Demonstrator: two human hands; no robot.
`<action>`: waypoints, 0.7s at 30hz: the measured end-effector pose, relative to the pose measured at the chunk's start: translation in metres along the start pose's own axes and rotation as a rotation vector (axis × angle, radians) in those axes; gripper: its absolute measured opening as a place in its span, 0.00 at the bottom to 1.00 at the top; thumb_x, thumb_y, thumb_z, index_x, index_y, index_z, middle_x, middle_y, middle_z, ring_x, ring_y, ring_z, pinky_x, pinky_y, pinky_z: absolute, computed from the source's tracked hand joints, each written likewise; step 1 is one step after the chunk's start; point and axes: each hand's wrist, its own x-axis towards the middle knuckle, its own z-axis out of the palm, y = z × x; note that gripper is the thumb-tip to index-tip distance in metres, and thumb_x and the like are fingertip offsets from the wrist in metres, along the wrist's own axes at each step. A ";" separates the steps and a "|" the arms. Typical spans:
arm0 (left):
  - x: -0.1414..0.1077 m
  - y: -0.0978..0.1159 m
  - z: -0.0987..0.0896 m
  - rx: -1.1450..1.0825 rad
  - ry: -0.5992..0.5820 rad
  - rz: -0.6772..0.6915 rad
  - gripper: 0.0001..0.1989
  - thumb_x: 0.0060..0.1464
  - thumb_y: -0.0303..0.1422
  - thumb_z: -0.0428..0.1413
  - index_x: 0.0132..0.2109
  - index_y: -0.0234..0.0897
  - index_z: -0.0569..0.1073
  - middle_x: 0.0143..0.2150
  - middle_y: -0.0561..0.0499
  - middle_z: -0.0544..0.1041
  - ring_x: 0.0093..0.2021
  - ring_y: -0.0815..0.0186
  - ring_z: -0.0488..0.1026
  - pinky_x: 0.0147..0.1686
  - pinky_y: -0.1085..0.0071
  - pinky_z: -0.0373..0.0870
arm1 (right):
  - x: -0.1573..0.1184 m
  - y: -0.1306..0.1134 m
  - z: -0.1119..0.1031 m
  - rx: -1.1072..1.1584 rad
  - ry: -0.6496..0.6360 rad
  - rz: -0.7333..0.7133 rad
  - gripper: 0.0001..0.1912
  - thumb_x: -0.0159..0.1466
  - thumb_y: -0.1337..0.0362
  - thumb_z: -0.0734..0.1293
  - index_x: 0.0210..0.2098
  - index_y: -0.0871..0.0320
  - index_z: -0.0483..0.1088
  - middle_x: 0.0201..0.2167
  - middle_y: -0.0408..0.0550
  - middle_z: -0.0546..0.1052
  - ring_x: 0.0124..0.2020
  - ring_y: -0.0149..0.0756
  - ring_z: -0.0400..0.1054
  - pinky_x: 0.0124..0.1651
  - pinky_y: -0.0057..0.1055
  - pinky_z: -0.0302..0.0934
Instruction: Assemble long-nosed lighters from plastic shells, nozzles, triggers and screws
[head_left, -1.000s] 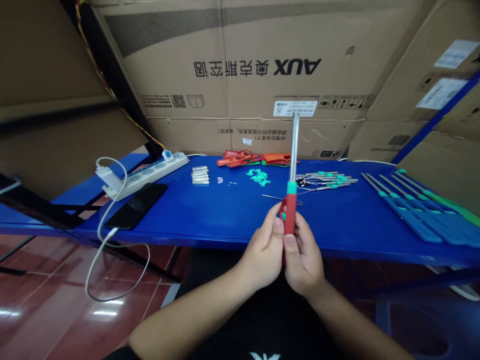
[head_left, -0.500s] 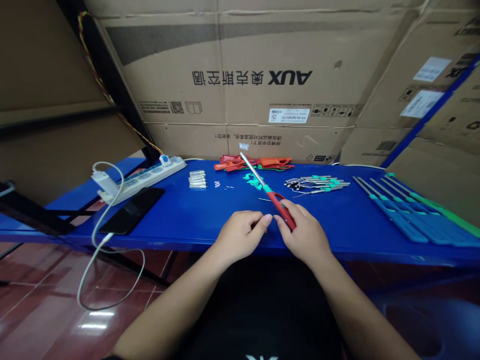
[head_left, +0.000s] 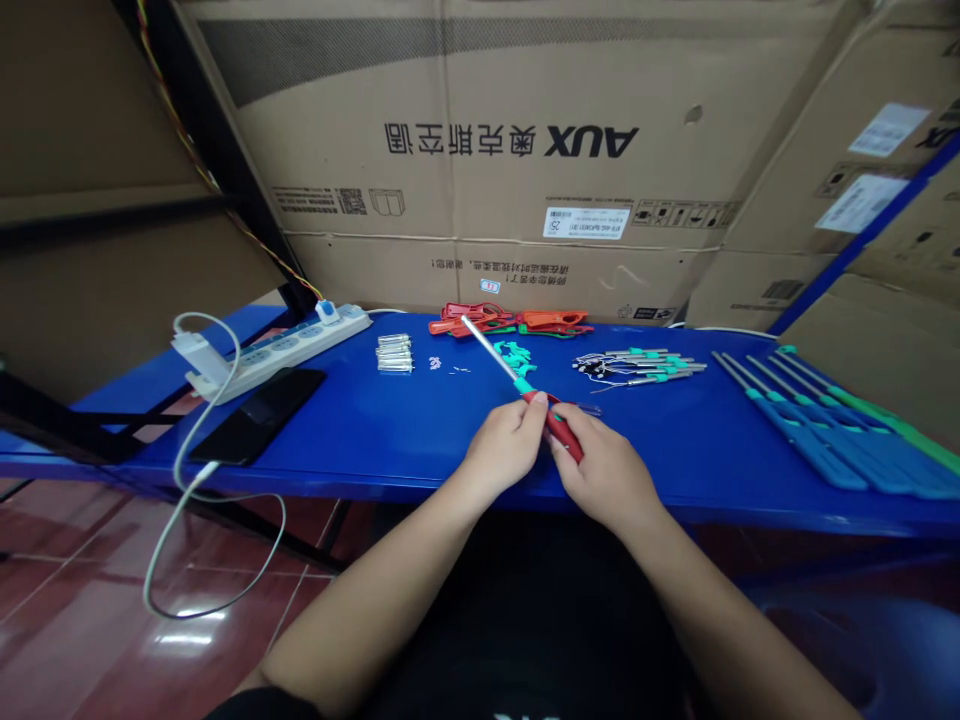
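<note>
Head view: left hand [head_left: 507, 442] and right hand [head_left: 606, 465] both closed around red-handled lighter [head_left: 564, 436], metal tube angled up-left above blue table [head_left: 360, 430].

The blue bench [head_left: 345, 430] carries the phone [head_left: 259, 415]. Left of it and behind lies the power strip [head_left: 285, 350]. To the phone's right come silver cylinders [head_left: 394, 354], small pink bits [head_left: 435, 363], red shells [head_left: 472, 319], teal pieces [head_left: 513, 358], wired tubes [head_left: 649, 366] and, farthest right, blue lighters [head_left: 825, 430].
</note>
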 end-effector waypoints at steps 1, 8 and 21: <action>0.002 0.001 0.001 0.000 0.007 0.002 0.27 0.68 0.46 0.40 0.27 0.37 0.71 0.28 0.50 0.77 0.30 0.65 0.72 0.31 0.71 0.61 | 0.000 0.001 0.001 0.018 0.020 -0.014 0.21 0.68 0.62 0.61 0.59 0.57 0.67 0.53 0.56 0.78 0.51 0.50 0.74 0.50 0.43 0.69; 0.002 0.001 0.000 0.020 0.063 -0.015 0.26 0.65 0.45 0.42 0.25 0.36 0.69 0.24 0.51 0.72 0.27 0.66 0.69 0.29 0.71 0.58 | 0.001 -0.005 0.001 0.065 -0.029 -0.009 0.21 0.68 0.62 0.62 0.60 0.54 0.67 0.52 0.52 0.78 0.49 0.47 0.75 0.49 0.40 0.69; -0.001 -0.004 -0.002 -0.004 0.032 -0.006 0.27 0.67 0.46 0.41 0.24 0.37 0.66 0.23 0.53 0.72 0.25 0.67 0.67 0.28 0.71 0.58 | -0.008 0.004 -0.006 0.114 -0.095 -0.135 0.30 0.68 0.62 0.61 0.69 0.54 0.56 0.62 0.52 0.72 0.58 0.45 0.70 0.57 0.42 0.67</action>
